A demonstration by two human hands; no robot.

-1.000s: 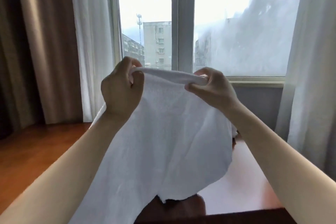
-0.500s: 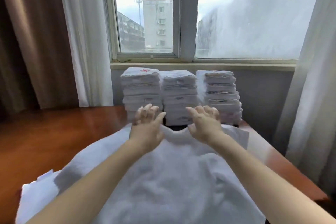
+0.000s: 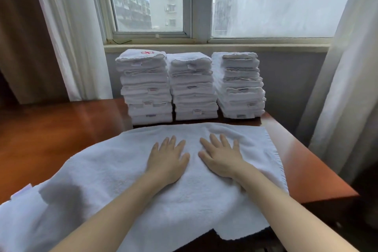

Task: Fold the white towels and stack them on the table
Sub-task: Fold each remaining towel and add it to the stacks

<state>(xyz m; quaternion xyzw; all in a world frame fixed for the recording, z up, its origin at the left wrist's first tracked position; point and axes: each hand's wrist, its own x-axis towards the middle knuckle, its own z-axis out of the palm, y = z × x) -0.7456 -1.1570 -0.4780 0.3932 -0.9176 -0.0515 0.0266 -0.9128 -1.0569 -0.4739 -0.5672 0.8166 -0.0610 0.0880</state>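
Note:
A large white towel (image 3: 114, 172) lies spread over the brown wooden table (image 3: 51, 129), its near edge hanging off the front. My left hand (image 3: 166, 159) and my right hand (image 3: 221, 158) lie flat on its middle, side by side, fingers straight and pointing away from me. Behind the towel stand three stacks of folded white towels: the left stack (image 3: 146, 88), the middle stack (image 3: 193, 87) and the right stack (image 3: 240, 86). More white cloth (image 3: 18, 210) lies at the near left under the spread towel.
A window (image 3: 204, 0) and its sill run behind the stacks. Curtains hang at the left (image 3: 67, 26) and at the right (image 3: 347, 67). The table's right edge (image 3: 306, 159) runs close beside the towel; bare wood shows to the left.
One second ago both hands held the towel up by its top edge. They have laid it on the table and now press flat on it, nearer to me than half a second ago.

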